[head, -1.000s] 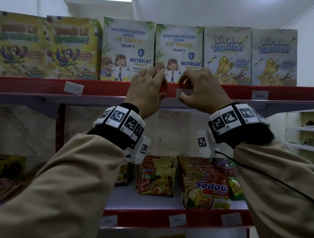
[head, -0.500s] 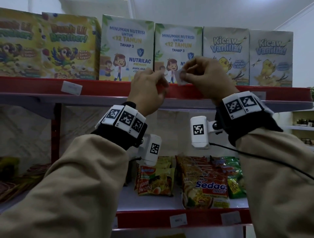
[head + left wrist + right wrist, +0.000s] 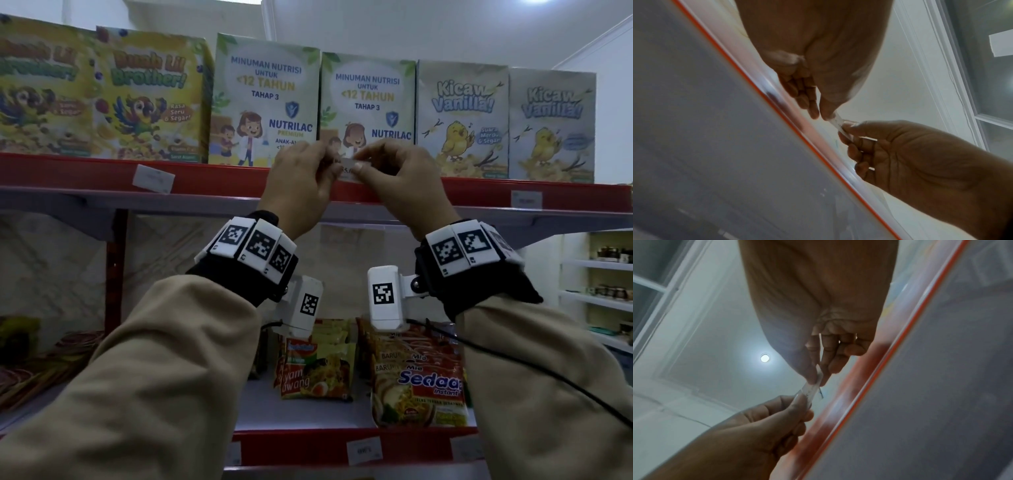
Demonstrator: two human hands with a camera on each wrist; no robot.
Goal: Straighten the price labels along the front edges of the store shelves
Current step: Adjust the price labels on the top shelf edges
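price label [image 3: 346,167] pinched between left hand [image 3: 298,185], right hand [image 3: 399,183], seemingly off shelf edge [image 3: 219,178]

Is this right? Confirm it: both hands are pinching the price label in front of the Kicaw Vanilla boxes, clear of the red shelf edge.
One thing is wrong. The left hand and right hand pinch the price label in front of the Nutrilac boxes, not the Kicaw Vanilla boxes, as the head view shows. The rest holds: the left wrist view shows the label clear of the red shelf edge.
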